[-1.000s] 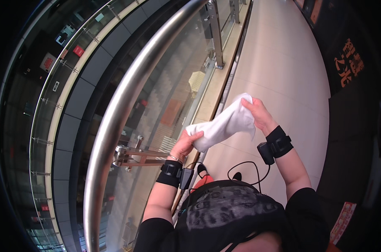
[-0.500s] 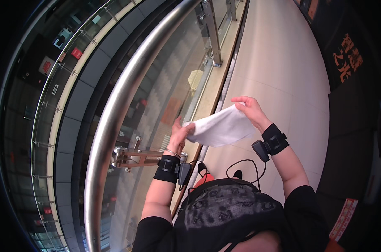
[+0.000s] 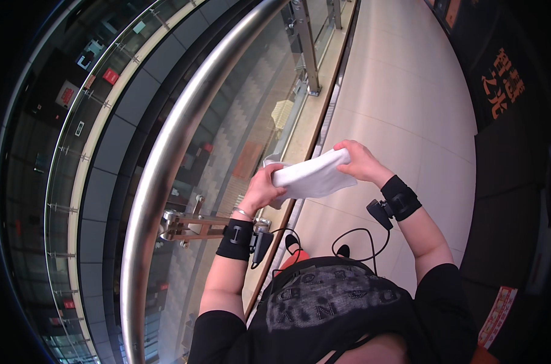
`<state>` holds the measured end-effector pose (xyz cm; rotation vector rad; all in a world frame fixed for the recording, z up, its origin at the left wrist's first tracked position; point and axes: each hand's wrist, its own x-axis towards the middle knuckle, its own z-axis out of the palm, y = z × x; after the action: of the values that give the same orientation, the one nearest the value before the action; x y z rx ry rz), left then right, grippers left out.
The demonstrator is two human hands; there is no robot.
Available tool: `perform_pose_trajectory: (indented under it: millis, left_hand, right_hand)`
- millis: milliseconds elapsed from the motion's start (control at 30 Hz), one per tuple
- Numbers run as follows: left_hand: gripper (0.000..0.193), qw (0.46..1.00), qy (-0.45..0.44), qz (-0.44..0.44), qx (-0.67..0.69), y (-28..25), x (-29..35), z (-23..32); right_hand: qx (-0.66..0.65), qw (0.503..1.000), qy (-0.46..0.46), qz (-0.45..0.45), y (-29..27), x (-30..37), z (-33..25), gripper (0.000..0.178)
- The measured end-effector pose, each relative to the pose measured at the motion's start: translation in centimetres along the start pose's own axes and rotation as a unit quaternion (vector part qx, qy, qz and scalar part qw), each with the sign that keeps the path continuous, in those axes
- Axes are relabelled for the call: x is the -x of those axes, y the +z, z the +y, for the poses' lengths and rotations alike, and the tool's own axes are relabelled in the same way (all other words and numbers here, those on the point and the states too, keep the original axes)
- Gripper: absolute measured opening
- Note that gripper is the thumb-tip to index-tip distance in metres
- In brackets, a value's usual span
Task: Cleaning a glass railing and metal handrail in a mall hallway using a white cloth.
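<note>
A white cloth (image 3: pixel 315 176) is stretched between my two hands, in front of my body and above the walkway floor. It is folded over along its upper edge, and a loose flap hangs below. My left hand (image 3: pixel 264 188) grips the cloth's left end, thumb and fingers closed round the fold. At the other end, my right hand (image 3: pixel 360 162) pinches the upper right corner between thumb and fingers. Some fingertips are hidden behind the fabric. Each wrist wears a black strap with a small black device and a cable.
A thick steel handrail (image 3: pixel 160 164) curves along my left, above glass panels held by a metal post (image 3: pixel 306 48) and a bracket (image 3: pixel 193 225). Beyond the glass lies a lower floor. Pale floor tiles (image 3: pixel 403 109) run ahead. A dark wall (image 3: pixel 500 182) stands on the right.
The cloth has gone from a hanging, spread sheet to a thicker fold. My left hand has turned to grip round it, and my right hand has shifted slightly down.
</note>
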<state>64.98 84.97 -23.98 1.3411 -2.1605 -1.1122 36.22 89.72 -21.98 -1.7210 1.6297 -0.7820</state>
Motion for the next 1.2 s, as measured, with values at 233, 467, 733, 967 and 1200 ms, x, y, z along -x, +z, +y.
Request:
perform_pose_trajectory:
  millis: [233, 467, 733, 967, 1200]
  left_hand:
    - [0.027, 0.976, -0.125, 0.053, -0.167, -0.7, -0.8, 2.1]
    - [0.026, 0.986, 0.000, 0.150, -0.068, -1.8, -0.9, -2.1]
    - [0.026, 0.862, -0.067, 0.064, 0.499, -1.3, -0.4, -0.5]
    - [0.020, 0.950, -0.007, 0.173, 0.261, 3.7, -0.9, 0.2]
    - [0.034, 0.846, -0.058, 0.039, 0.528, 6.6, 0.1, 5.1]
  right_hand:
    - [0.034, 0.998, 0.043, 0.040, 0.1, -0.1, -0.1, 0.021]
    - [0.105, 0.981, -0.050, 0.153, -0.1, -0.3, 1.4, 0.018]
    - [-0.125, 0.989, 0.062, 0.058, -0.9, -1.2, 4.8, 0.032]
    - [-0.201, 0.977, 0.052, 0.054, 2.3, -0.3, 1.3, 0.029]
    - [-0.359, 0.923, 0.060, -0.128, 4.5, 1.9, -3.6, 0.040]
